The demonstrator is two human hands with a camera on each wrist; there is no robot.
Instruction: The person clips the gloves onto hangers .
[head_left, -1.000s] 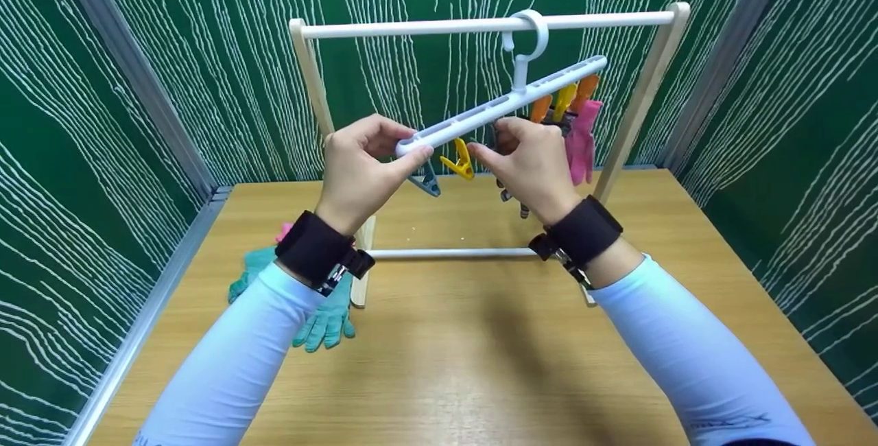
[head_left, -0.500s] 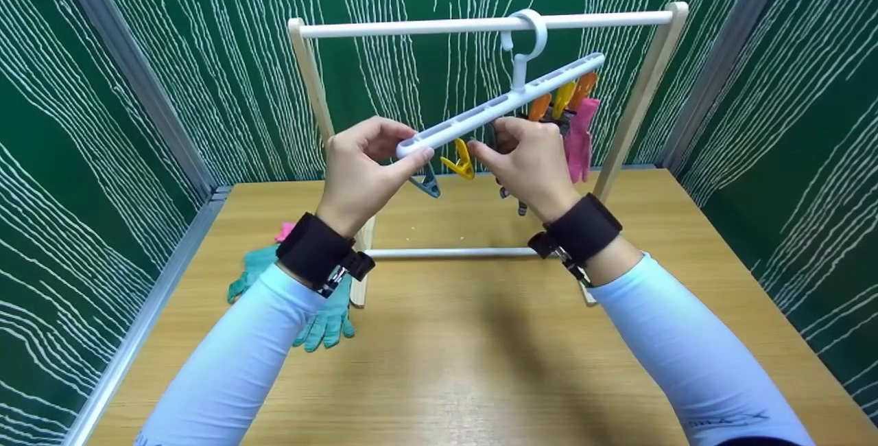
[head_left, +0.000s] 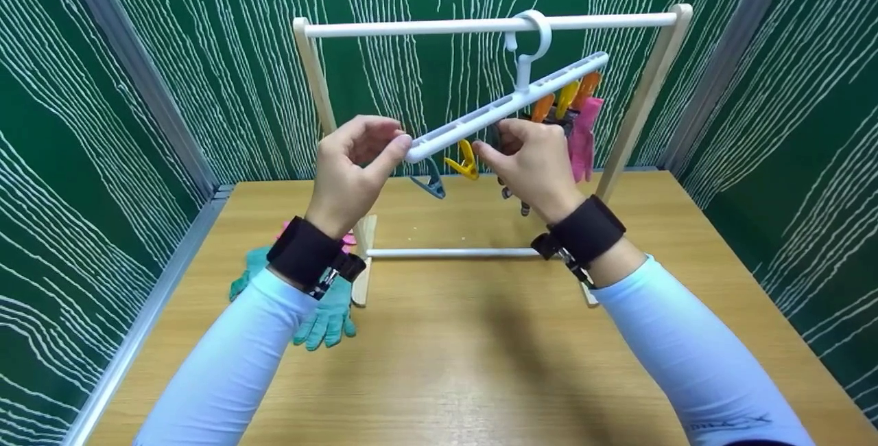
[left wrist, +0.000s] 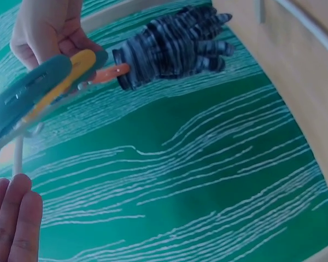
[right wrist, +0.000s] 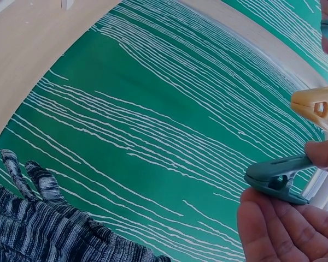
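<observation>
A white hanger (head_left: 466, 123) hangs tilted from the rack's top bar, its left end low. My left hand (head_left: 353, 171) is at that low end, thumb tip at or against it, its fingers relaxed and apart in the left wrist view (left wrist: 13, 224). My right hand (head_left: 538, 165) pinches a dark teal clothespin (right wrist: 276, 177) between thumb and fingers below the hanger's middle. Between the hands hang a blue-grey clothespin (head_left: 431, 182) and a yellow one (head_left: 466, 161). On the right half, orange and yellow clothespins (head_left: 566, 97) hold a striped glove (left wrist: 164, 52) and a pink glove (head_left: 583, 141).
The wooden rack (head_left: 645, 103) stands on the table (head_left: 453, 364), with a lower bar (head_left: 453, 252) near the tabletop. Teal gloves (head_left: 328, 319) and something pink (head_left: 348, 241) lie at the left, partly behind my left wrist. Green walls surround the table.
My left hand has loosened its hold on the hanger's low end and shifted slightly left. The right hand has barely moved and keeps its pinch.
</observation>
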